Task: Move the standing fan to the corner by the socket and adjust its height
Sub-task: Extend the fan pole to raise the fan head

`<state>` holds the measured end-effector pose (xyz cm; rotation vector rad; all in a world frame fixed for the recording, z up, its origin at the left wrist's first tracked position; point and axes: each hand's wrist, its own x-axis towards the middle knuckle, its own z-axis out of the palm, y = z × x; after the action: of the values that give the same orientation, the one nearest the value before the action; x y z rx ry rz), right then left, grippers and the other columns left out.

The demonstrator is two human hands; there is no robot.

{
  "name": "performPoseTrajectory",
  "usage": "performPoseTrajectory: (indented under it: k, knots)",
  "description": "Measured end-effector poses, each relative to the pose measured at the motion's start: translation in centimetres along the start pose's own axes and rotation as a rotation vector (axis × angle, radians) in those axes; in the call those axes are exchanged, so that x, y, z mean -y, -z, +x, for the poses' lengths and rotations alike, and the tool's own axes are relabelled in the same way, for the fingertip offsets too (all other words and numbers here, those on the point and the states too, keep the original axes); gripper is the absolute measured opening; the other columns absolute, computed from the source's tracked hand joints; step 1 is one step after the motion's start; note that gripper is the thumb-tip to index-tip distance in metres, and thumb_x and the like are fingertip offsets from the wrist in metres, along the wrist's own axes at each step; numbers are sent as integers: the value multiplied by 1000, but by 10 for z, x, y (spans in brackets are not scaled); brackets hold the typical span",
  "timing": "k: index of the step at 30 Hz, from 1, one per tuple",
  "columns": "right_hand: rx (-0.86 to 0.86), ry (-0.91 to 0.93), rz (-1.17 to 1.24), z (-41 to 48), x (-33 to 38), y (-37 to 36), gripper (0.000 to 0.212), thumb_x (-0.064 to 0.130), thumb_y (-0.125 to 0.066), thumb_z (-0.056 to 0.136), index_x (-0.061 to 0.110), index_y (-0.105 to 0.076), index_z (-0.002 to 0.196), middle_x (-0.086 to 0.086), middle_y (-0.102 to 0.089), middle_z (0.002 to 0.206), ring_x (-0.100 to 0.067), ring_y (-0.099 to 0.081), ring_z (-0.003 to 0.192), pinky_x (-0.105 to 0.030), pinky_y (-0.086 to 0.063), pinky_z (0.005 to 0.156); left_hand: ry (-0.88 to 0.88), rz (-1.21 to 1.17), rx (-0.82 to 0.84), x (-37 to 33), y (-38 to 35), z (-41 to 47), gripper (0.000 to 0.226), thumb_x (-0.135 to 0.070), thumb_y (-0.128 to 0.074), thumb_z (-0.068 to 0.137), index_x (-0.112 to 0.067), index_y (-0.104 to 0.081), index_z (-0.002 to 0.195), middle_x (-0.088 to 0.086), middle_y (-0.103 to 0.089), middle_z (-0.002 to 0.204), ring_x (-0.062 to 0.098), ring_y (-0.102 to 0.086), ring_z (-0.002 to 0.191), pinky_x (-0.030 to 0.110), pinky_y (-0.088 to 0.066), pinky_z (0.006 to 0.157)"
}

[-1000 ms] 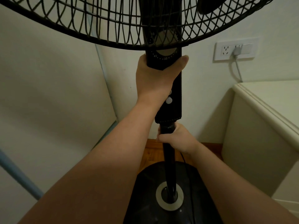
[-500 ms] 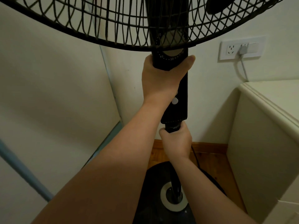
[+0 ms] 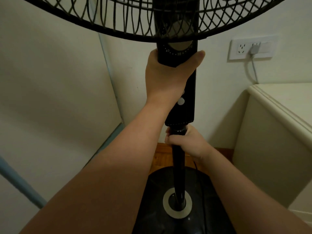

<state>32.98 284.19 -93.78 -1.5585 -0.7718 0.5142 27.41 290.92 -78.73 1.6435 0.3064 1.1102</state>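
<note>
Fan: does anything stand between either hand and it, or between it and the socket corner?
Nothing visible. The left hand grips the fan at its control column, the right hand grips the pole, and its base already sits in the corner below the socket.

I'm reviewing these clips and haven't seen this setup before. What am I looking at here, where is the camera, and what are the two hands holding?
No machine here: a camera worn on the person's head looks down at their bare hands. The left hand wraps the fan's control column just under the grille. The right hand has its grip on the pole right below that column. The round base rests on the wooden floor, in a corner. A wall socket with a plug in it is on the right, above a pale cabinet.
</note>
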Motion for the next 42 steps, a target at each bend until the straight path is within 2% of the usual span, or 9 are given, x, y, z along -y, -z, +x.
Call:
performPoseTrajectory:
  k: [5,12,15,18,21,26,33,36,42]
  knots:
    - [-496,95,45,-14,-9,-43,30,9,-69,77,30,-54,91,5,-60,80,1,-55,60,-13,-44,48,3,17,10,-1,0,-2,55,-46,-89,65,-27,-60,107,-20,-69,86,-12,-64,70,7,-49,53]
    - [-754,53,48,-4,6,-61,25,27,-77,78,28,-58,93,11,-66,85,-7,-63,75,-26,-52,61,5,4,6,0,-1,-1,54,-46,-89,64,-28,-60,106,-20,-70,86,-14,-64,71,3,-47,51]
    - [-563,29,-9,-1,-1,-42,15,12,-72,73,13,-59,81,4,-61,69,-10,-56,59,-26,-46,53,-4,9,7,0,0,0,54,-47,-89,65,-28,-60,106,-20,-70,87,-14,-64,72,5,-49,53]
    - [-19,35,-17,6,4,-3,21,3,-71,71,-10,-57,79,-13,-56,73,-20,-55,68,-37,-47,66,-12,8,7,0,0,-1,53,-47,-89,65,-28,-59,104,-20,-69,85,-13,-65,70,8,-49,51]
    - [249,18,35,11,13,16,11,1,-72,68,2,-67,78,-14,-61,81,-23,-59,78,-38,-50,80,-7,9,4,-1,-1,-1,51,-46,-89,65,-28,-59,103,-19,-69,84,-12,-65,66,8,-48,49]
    - [-235,89,59,-7,-6,-21,14,4,-69,78,7,-61,89,-2,-59,74,-8,-57,63,-24,-48,57,5,11,0,-2,0,-1,53,-45,-89,65,-28,-60,105,-19,-70,85,-12,-65,69,9,-51,53]
    - [-813,76,24,-4,4,-71,34,30,-79,79,37,-51,96,11,-65,97,-8,-62,86,-27,-52,67,15,11,-1,-2,0,-2,52,-46,-89,64,-29,-60,104,-20,-69,84,-12,-65,68,11,-52,53]
    - [-665,66,6,-3,-2,-51,24,18,-76,76,28,-57,86,8,-65,79,-9,-62,68,-24,-48,56,7,9,3,-2,0,-2,52,-46,-89,65,-28,-60,105,-19,-70,84,-12,-65,68,9,-51,51]
    - [270,30,54,9,16,17,18,-11,-66,77,6,-66,78,-10,-63,79,-16,-62,75,-26,-53,74,-6,36,-3,-2,0,-2,56,-51,-87,63,-28,-59,106,-19,-69,86,-9,-65,68,22,-60,58]
